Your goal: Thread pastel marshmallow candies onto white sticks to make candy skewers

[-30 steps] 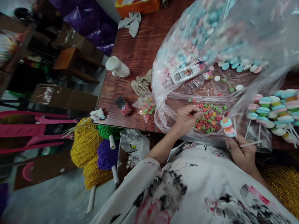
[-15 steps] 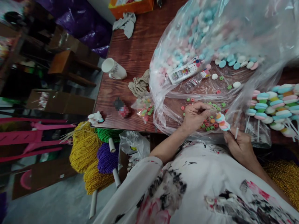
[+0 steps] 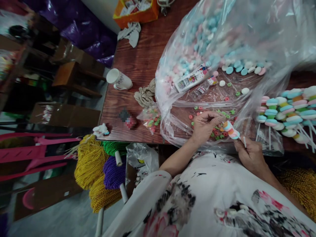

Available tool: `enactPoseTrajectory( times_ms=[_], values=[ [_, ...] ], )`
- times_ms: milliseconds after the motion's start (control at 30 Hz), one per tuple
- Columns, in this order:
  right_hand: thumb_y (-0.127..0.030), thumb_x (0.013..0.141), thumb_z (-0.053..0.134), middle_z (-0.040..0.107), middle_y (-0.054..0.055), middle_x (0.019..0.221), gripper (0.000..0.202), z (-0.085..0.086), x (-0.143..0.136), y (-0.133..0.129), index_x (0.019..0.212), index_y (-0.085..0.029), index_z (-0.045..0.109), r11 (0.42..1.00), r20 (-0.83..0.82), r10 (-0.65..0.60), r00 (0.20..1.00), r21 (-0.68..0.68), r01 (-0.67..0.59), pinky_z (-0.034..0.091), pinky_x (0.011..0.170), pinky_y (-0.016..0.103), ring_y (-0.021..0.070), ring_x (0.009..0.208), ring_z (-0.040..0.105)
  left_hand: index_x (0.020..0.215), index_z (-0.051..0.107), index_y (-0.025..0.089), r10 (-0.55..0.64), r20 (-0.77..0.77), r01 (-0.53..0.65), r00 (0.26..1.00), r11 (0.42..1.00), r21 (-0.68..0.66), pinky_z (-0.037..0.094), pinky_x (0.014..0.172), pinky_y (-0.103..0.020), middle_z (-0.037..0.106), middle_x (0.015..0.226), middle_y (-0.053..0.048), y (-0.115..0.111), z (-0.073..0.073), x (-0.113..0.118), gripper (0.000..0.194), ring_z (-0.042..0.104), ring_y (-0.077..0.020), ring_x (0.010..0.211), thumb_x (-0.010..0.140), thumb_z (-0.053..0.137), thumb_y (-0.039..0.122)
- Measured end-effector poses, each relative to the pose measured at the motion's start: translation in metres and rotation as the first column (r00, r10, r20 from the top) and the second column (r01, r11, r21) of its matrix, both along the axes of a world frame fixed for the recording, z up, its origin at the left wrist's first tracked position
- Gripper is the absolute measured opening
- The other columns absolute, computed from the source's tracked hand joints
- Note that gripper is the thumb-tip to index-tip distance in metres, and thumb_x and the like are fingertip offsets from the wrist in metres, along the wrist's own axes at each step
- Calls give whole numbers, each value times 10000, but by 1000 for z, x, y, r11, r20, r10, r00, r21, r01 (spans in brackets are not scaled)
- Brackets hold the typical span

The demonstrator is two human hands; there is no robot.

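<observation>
Pink, blue and orange candy stack [image 3: 231,130], red and green rings [image 3: 218,134], white floral-print garment [image 3: 207,187]

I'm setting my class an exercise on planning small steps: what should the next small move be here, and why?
Probably a gentle push by the left hand toward the right hand: the left fingers are at the far end of the candy stack, and the right hand steadies its near end. Whether the left fingers hide another piece is unclear.
</observation>
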State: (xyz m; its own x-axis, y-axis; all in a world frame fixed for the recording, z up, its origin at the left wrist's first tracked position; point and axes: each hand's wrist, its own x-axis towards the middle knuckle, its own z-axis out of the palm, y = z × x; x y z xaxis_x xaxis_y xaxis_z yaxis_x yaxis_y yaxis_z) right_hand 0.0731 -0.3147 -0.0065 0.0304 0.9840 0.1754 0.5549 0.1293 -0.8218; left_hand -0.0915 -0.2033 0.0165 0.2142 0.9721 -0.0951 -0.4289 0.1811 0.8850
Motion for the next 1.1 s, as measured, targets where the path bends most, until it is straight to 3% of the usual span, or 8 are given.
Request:
enactPoseTrajectory(
  times_ms=[167, 300, 533, 767, 867, 1000, 1100],
  values=[
    [-264, 984, 531, 419, -58, 556, 318, 0, -2, -2, 675, -204, 490, 999, -70, -8, 997, -53, 4, 322, 504, 231, 87, 481, 403, 716, 714, 159, 6, 30, -6, 1000, 1000, -23, 507, 545, -215, 743, 818, -8, -4, -3, -1, 254, 619, -71, 571, 699, 876, 353],
    [-271, 979, 536, 421, -52, 560, 328, 1, -4, -3, 661, -204, 487, 998, -71, 7, 997, -57, -11, 317, 514, 242, 92, 493, 401, 684, 699, 156, 15, 24, -13, 1000, 999, -47, 516, 569, -213, 734, 816, -16, -6, -2, -1, 300, 641, -88, 639, 653, 902, 375],
    [-326, 1000, 512, 422, -46, 559, 370, -1, -6, -4, 651, -206, 483, 993, -142, -45, 989, -116, 28, 326, 516, 251, 100, 502, 401, 699, 712, 185, 61, -45, -58, 997, 996, 61, 568, 850, -324, 748, 845, -19, -8, -9, -2, 280, 699, -142, 837, 636, 914, 369],
    [-326, 1005, 522, 393, -54, 561, 371, -9, -10, -5, 658, -203, 476, 992, -243, -68, 968, -117, 40, 311, 500, 245, 95, 502, 374, 763, 759, 195, -18, 36, 20, 999, 998, -52, 542, 737, -254, 725, 778, 2, -1, 0, 2, 263, 655, -108, 734, 615, 925, 337],
    [-341, 1007, 526, 423, -47, 553, 399, -8, -11, -5, 637, -197, 480, 992, -299, -89, 950, -116, 57, 317, 508, 248, 95, 503, 395, 819, 796, 210, -63, 43, 65, 997, 996, -59, 530, 729, -242, 749, 855, -16, 0, 4, 4, 247, 657, -105, 755, 646, 906, 349],
    [-363, 1011, 528, 427, -44, 555, 417, -8, -12, -6, 632, -193, 493, 985, -359, -114, 926, -164, 58, 315, 524, 256, 98, 514, 393, 789, 805, 214, -68, 39, 70, 997, 996, -52, 519, 671, -236, 776, 964, -61, -3, 2, 5, 209, 687, -145, 842, 694, 869, 389],
    [-382, 1007, 539, 432, -41, 560, 413, -12, -12, -8, 641, -192, 511, 977, -411, -136, 901, -207, 53, 313, 528, 261, 102, 524, 388, 806, 810, 230, -47, 54, 51, 997, 996, -76, 496, 585, -220, 786, 939, -53, -7, -2, 6, 200, 672, -123, 737, 698, 866, 389]
  ],
)
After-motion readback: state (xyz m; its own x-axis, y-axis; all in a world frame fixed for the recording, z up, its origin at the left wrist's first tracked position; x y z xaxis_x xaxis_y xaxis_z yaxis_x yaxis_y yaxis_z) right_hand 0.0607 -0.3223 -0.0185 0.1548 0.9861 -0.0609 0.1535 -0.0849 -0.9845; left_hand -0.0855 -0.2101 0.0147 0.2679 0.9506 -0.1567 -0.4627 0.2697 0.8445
